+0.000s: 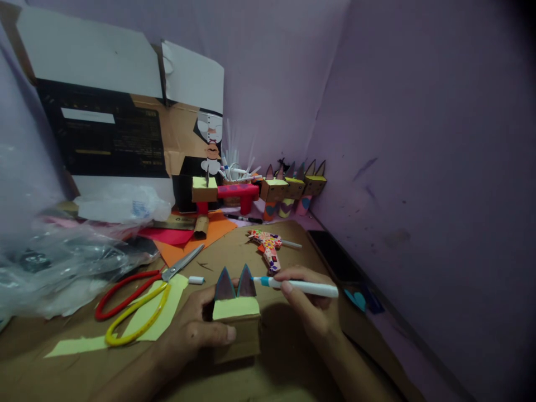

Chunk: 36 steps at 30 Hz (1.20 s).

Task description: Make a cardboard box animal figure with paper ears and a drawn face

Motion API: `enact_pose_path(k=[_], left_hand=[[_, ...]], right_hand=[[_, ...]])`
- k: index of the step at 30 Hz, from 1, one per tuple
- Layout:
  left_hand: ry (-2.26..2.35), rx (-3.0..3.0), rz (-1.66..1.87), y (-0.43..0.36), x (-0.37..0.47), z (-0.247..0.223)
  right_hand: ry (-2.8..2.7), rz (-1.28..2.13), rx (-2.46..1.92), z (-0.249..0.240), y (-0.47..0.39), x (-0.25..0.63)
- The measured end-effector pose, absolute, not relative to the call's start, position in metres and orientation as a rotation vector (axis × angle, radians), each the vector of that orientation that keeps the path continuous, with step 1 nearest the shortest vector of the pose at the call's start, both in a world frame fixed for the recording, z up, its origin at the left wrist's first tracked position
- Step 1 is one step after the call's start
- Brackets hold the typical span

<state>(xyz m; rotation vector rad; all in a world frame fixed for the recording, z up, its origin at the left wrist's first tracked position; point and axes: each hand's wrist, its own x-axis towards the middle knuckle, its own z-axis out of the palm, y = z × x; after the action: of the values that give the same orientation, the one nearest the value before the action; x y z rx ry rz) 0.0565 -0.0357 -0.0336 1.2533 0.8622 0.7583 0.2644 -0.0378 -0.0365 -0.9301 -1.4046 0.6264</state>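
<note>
Close to the cardboard sheet's front edge, a small cardboard box with two teal-rimmed paper ears sits in the left hand, thumb across its front, other fingers partly hidden. The right hand pinches a white marker narrowly, its tip at the right ear's outer edge. Outlining that ear seems the step in hand, calling for a steady box and light pressure. Scissors lie toward the sheet's left edge, a glue gun nearer its far edge.
</note>
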Motion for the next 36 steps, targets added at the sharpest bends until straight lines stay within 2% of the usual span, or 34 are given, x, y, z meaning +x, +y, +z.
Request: enact_pose_path(k=[36], left_hand=[[0.922,1.206,0.754,-0.038,0.058,-0.03]], right_hand=[[-1.338,0.707,-0.967,-0.036,-0.038,0.268]])
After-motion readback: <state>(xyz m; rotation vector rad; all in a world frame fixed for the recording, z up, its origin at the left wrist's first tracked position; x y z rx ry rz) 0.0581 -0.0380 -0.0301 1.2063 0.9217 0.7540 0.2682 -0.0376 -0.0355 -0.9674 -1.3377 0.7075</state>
